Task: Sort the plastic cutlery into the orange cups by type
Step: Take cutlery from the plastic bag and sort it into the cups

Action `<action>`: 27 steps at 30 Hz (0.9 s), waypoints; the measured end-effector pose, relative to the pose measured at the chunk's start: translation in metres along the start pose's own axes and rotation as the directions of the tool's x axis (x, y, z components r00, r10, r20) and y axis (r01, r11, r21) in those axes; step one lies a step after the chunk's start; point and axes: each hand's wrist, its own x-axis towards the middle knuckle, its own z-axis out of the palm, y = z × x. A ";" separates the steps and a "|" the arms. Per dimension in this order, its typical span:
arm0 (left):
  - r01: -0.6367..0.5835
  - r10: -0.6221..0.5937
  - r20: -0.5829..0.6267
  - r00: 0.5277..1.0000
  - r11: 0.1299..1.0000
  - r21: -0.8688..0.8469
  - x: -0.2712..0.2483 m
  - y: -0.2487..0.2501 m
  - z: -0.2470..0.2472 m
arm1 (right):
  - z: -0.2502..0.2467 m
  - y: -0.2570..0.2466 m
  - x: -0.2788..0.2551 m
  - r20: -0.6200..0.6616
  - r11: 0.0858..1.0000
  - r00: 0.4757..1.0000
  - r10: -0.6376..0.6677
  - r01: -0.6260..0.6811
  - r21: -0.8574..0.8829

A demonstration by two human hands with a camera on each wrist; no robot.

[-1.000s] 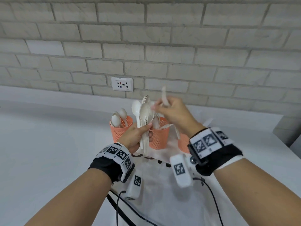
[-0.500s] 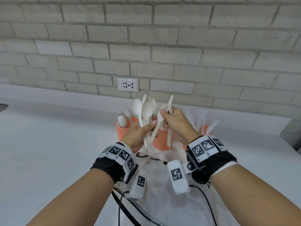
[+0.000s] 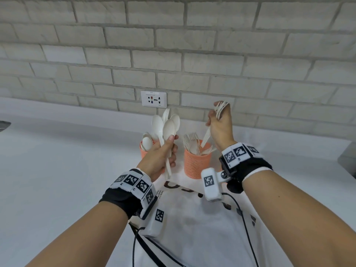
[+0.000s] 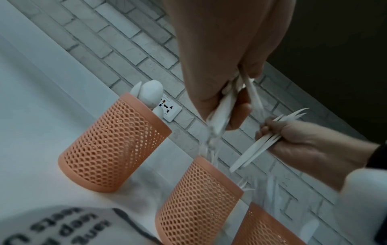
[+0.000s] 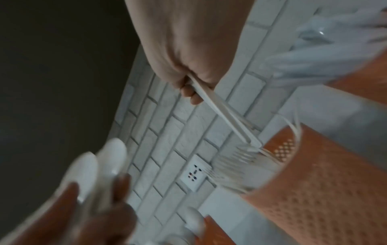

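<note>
Evidently sorted by hand: the left hand (image 3: 160,157), at frame centre, curls round a spoon bundle (image 3: 166,126), bowls up, above the spoon cup (image 3: 144,153). The right hand (image 3: 221,128) grips forks (image 3: 221,108), handles angled down into the fork cup (image 3: 196,160), probably for release there.
</note>
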 end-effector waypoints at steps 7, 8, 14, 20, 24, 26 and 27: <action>-0.079 0.095 -0.045 0.994 0.959 0.274 -0.001 -0.002 -0.017 | 0.013 0.047 -0.016 0.151 0.975 0.981 0.121 -0.088 -0.205; -0.096 0.115 -0.049 0.992 0.953 0.288 -0.001 -0.002 -0.018 | 0.015 0.047 -0.019 0.177 0.967 0.978 0.112 -0.066 -0.247; -0.167 0.188 -0.028 0.982 0.926 0.338 -0.002 0.003 -0.018 | 0.016 0.049 -0.018 0.267 0.787 0.960 -0.079 0.225 -0.574; -0.177 0.184 0.005 0.983 0.939 0.296 -0.005 0.006 -0.009 | 0.028 -0.014 -0.039 0.454 0.951 0.860 -0.232 0.299 -0.079; -0.169 0.177 0.000 0.984 0.940 0.297 -0.010 0.009 -0.008 | 0.029 -0.020 -0.041 0.547 0.989 0.833 -0.086 0.138 -0.054; -0.153 0.155 0.017 0.988 0.945 0.290 -0.012 0.010 -0.007 | 0.030 -0.021 -0.043 0.596 0.995 0.803 -0.029 0.078 -0.057; -0.145 0.141 0.035 0.989 0.946 0.289 -0.013 0.011 -0.007 | 0.030 -0.022 -0.044 0.625 0.996 0.781 -0.003 0.057 -0.067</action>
